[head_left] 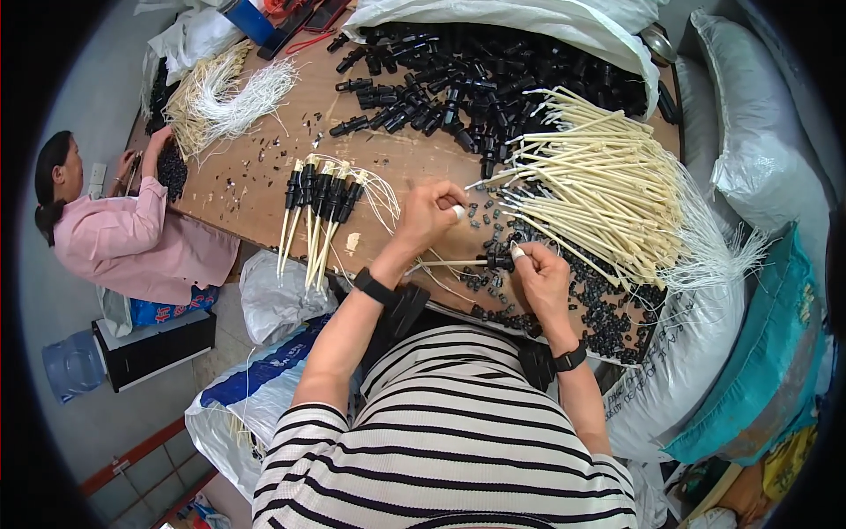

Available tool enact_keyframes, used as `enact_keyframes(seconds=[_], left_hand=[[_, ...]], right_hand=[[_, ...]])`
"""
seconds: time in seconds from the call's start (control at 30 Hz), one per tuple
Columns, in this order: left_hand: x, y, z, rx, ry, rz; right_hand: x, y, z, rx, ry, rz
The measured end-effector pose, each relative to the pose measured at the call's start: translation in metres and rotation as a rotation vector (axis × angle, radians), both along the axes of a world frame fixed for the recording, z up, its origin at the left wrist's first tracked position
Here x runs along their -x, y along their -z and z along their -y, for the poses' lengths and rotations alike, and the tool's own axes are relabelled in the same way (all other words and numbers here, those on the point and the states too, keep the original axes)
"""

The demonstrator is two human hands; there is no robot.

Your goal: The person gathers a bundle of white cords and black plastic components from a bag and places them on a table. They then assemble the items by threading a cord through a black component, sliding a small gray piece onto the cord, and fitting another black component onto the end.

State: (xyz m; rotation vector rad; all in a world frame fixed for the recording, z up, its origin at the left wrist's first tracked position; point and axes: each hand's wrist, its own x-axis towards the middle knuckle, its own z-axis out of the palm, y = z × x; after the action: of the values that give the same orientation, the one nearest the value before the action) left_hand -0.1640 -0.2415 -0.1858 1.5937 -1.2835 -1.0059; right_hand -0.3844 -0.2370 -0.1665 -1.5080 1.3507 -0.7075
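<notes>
Right hand (539,275) pinches black cap (500,262) onto cream tube (449,262), frame centre; left hand (429,214) pinches tube. Tube light, bendy: hold near end.

1. A brown wooden table (264,167) holds all the things.
2. At the far side lies a big heap of black plastic parts (493,79), spilling out of a white sack (529,13).
3. On the right lies a thick bundle of cream sticks (599,185) with thin white strings at one end.
4. Near the right edge lie lots of tiny black caps (608,317).
5. In the middle, near the front edge, lies a row of finished pieces (322,207), each a black part on a cream stick.
6. At the far left lies a loose pile of white strings (233,97).
7. Small black bits (282,132) are scattered across the middle.
</notes>
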Motion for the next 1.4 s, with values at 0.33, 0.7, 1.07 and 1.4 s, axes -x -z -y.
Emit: enact_keyframes(seconds=[0.33,0.7,1.07,1.4], left_hand=[[0.055,-0.027,-0.028,0.221,0.076,-0.015],[0.052,-0.022,-0.031,0.007,-0.001,-0.081],[0.039,-0.028,-0.03,0.214,0.282,0.164],[0.041,-0.028,-0.039,0.256,0.324,0.551]], right_hand=[[-0.005,0.003,0.004,-0.37,-0.059,0.531],[-0.009,-0.01,-0.004,-0.038,-0.065,0.124],[0.008,-0.015,-0.001,-0.086,-0.13,0.547],[-0.005,-0.017,0.003,-0.016,-0.162,0.065]])
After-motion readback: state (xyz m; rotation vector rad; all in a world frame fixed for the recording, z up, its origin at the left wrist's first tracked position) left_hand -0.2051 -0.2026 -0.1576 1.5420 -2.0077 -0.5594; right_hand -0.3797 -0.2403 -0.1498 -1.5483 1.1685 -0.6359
